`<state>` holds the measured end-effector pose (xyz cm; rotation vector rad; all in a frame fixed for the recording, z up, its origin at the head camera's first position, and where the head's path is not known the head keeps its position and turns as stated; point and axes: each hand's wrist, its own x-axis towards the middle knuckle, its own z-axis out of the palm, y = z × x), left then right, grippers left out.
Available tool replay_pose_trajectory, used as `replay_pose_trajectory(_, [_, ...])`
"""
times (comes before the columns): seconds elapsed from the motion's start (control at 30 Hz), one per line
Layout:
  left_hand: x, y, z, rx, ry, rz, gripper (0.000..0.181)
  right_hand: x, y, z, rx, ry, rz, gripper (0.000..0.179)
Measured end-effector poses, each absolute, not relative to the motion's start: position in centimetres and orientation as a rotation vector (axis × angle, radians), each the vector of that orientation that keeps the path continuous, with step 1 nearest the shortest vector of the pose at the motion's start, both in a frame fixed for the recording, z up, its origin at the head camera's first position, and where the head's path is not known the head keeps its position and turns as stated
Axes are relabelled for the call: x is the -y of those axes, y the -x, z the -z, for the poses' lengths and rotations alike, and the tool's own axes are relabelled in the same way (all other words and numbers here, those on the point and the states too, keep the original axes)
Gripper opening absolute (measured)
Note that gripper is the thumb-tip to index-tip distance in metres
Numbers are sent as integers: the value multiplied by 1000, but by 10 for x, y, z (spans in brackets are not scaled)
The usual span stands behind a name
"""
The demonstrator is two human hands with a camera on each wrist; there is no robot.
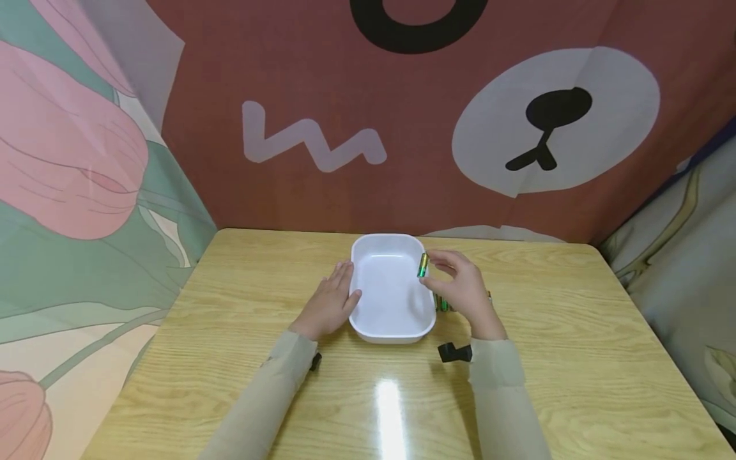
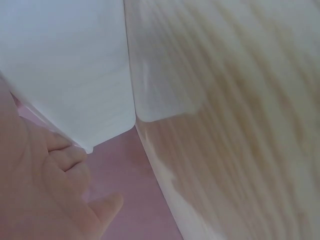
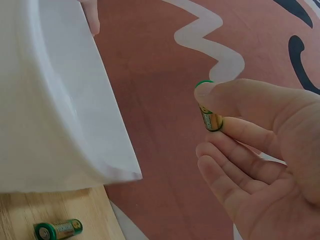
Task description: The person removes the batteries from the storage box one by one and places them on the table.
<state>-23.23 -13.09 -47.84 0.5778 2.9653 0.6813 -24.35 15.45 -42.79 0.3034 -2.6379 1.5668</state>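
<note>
Your right hand (image 1: 462,291) pinches a green and gold battery (image 1: 422,264) between thumb and forefinger, the other fingers loosely spread below it (the right wrist view shows this best). The battery stands nearly upright over the right rim of the white tray (image 1: 393,332), near its far corner. Your left hand (image 1: 329,303) lies flat with straight fingers against the tray's left wall, holding nothing. The tray sits on the wooden bench (image 1: 575,358), about midway across and toward the far edge. More batteries (image 1: 443,304) lie on the bench just right of the tray, mostly hidden under your right hand; the right wrist view shows one lying battery (image 3: 58,230) on its side beside the tray's wall.
</note>
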Motion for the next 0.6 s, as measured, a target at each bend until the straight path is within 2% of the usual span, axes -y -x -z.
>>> replay_pose_trajectory(0.6, [133, 232, 479, -2992, -580, -663, 69, -189, 232, 421, 2635, -308, -1451, 54])
